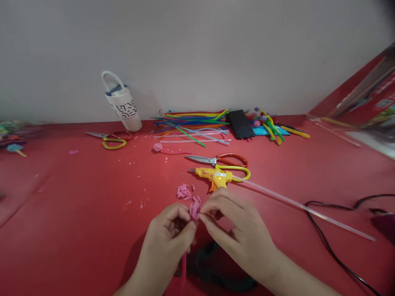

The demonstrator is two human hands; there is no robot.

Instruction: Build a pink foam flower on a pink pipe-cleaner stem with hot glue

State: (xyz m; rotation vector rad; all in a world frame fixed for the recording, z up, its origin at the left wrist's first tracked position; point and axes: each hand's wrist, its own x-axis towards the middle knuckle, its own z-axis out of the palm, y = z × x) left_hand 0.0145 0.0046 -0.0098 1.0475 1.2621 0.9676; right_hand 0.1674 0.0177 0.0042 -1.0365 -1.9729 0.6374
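Between my hands is a small pink flower-like cluster (pixel 195 208) of many short strips. My left hand (pixel 168 240) is closed around its base, and a pink stem (pixel 184 269) hangs down below that hand. From the other side, thumb and forefinger of my right hand (pixel 239 234) pinch at the cluster's right edge; whether a loose piece is between those fingertips is too small to tell. Just beyond lies a pile of loose pink pieces (pixel 183 192). A yellow glue gun (pixel 214 174) with a long clear glue stick (pixel 296 202) rests past my right hand, touching scissors (pixel 228 161).
Along the wall are a white tumbler (pixel 125 107), another pair of scissors (pixel 112 139), colourful pipe cleaners (pixel 194 123), a black phone (pixel 241 124) and a finished-looking pink flower (pixel 158 147). A black cable (pixel 324 236) runs at the right. Pink scraps dot the red table (pixel 77 230).
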